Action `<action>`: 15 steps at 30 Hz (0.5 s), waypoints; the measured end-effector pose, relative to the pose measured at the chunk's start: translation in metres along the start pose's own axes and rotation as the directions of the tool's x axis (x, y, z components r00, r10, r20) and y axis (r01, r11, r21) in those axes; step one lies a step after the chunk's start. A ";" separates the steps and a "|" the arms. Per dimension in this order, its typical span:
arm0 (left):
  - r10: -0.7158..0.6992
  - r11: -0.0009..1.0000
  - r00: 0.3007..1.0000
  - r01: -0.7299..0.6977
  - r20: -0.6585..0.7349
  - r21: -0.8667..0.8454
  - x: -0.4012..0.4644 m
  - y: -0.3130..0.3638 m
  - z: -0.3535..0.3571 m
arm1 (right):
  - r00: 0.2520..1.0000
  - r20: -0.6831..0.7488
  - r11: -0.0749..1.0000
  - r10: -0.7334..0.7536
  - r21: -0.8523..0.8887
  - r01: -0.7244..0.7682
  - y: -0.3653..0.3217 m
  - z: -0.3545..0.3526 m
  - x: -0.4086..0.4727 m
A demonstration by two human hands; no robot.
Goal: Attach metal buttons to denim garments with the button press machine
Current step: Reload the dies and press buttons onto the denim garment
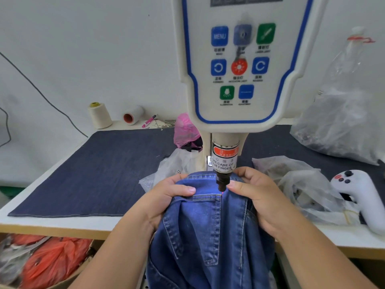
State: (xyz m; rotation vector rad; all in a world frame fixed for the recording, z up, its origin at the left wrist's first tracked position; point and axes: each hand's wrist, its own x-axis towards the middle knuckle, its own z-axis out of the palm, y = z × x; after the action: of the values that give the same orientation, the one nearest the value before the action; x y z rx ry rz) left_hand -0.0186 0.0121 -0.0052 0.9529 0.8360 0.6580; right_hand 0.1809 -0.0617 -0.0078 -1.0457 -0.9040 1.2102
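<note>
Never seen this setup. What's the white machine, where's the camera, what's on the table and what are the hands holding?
There is one picture, taken from a camera worn on the person's head, looking forward and down. The white machine with coloured control keys is a button press; its dark punch tip points down at the cloth, with a small red light spot just under it. The left hand and the right hand grip a blue denim garment on either side of the tip, holding a pocket corner beneath it. A warning label above the tip tells you to mind your fingers. The table carries a dark denim mat, two thread cones, a pink pen, clear plastic bags and a white handheld controller.
</note>
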 end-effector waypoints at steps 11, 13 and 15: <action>0.116 0.992 0.991 -0.118 -0.061 -0.042 0.006 -0.020 0.008 | 0.981 -0.077 0.964 -0.178 -0.212 0.158 0.027 -0.015 0.004; 0.119 0.992 0.991 -0.121 -0.054 -0.037 0.007 -0.021 0.008 | 0.983 -0.074 0.973 -0.166 -0.175 0.151 0.029 -0.017 0.004; 0.123 0.992 0.991 -0.125 -0.047 -0.035 0.007 -0.023 0.006 | 0.986 -0.056 0.979 -0.156 -0.139 0.147 0.030 -0.017 0.004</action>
State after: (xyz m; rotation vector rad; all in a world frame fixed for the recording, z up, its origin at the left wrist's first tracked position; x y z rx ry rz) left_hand -0.0071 0.0056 -0.0261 0.9641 0.8052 0.8019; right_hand 0.1895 -0.0585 -0.0415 -1.0970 -1.0053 0.9927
